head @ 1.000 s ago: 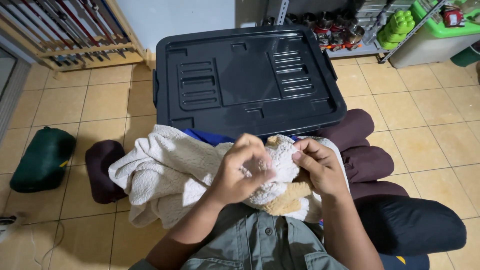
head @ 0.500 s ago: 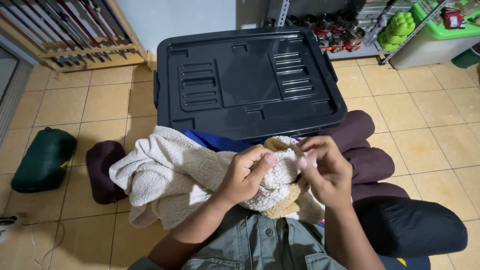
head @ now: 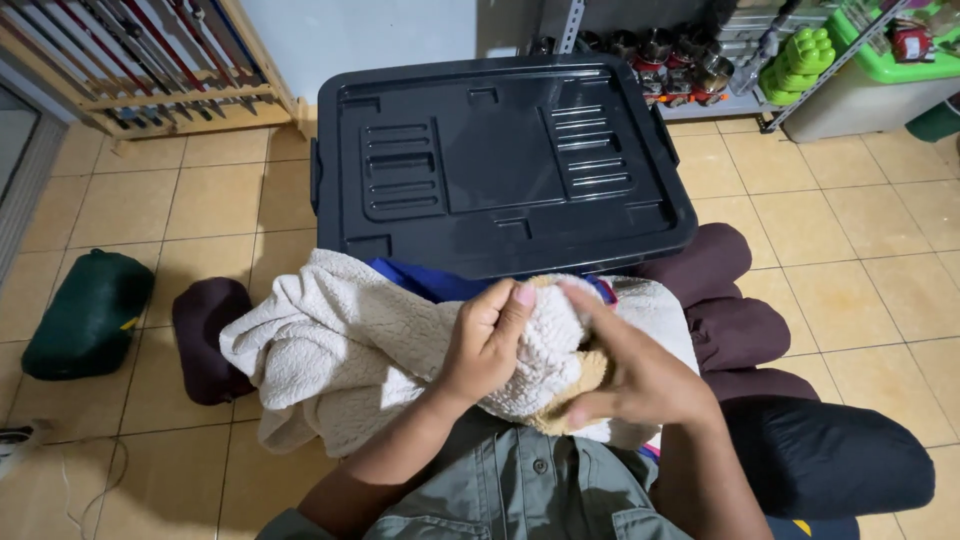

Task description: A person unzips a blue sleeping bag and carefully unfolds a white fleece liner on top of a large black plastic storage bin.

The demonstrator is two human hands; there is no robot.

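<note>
Closest in, both forearms angle up from the lap and meet over a cream fleecy fabric bundle [head: 400, 350]. The left hand [head: 487, 343] curls tight around its bunched end, thumb up; the right hand [head: 640, 375] cups it from the other side, fingers [head: 590, 305] closed on the fleece. Rolled dark maroon cloths [head: 740, 330] lie just beside. Beyond stands a black plastic storage bin lid [head: 500, 160].
</note>
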